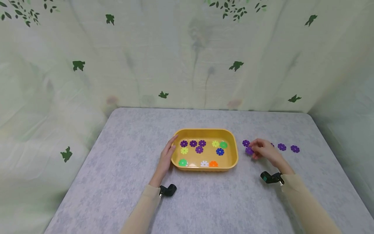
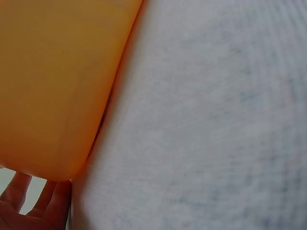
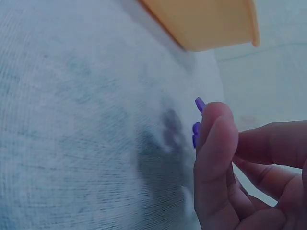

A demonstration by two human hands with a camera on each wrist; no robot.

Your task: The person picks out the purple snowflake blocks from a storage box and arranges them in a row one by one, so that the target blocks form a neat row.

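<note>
A yellow tray [image 1: 204, 131] stands on the table, with my left hand [image 1: 166, 157] at its left end. The left fingers [image 2: 60, 203] lie nearly straight against the tray's outer wall in the left wrist view. To the right of the tray, my right hand [image 1: 264, 151] pinches a purple flower-shaped disc [image 1: 249, 150] between thumb and fingertips, a little above the table. In the right wrist view, the disc [image 3: 195, 135] is mostly hidden behind the fingertips. Another purple disc [image 1: 246, 143] lies just beyond the held one.
Inside the tray lie several purple discs [image 1: 193, 143], yellow [image 1: 184, 150] and green discs [image 1: 223, 145], a blue disc [image 1: 220, 151], a white disc [image 1: 204, 163] and an orange disc [image 1: 213, 164]. More purple discs [image 1: 281, 147] line the table [image 1: 122, 182] right of my right hand.
</note>
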